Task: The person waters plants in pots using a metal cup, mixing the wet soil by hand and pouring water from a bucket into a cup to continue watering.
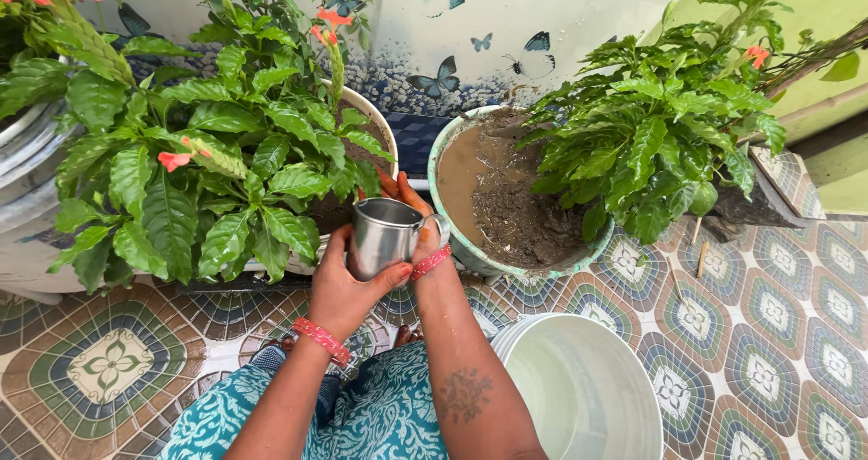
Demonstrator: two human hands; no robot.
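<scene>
Steel cup point(384, 234) gripped by both hands, left point(342, 288) and right point(414, 220), betw. 2 pots. Risk: tilt → spill on tiled floor point(768, 333), missing plant point(208, 162).

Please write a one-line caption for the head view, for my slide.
Both hands, left and right, hold a steel mug between two potted plants, beside a muddy pot and a white bucket.

Soft, even daylight fills the scene, bright without harsh shadows. The shiny steel cup point(384, 234) carries pale reflections, and the white plastic bucket point(583, 392) looks nearly washed out. Focus is sharp throughout; the patterned floor tiles point(768, 333) bend slightly toward the edges.
</scene>
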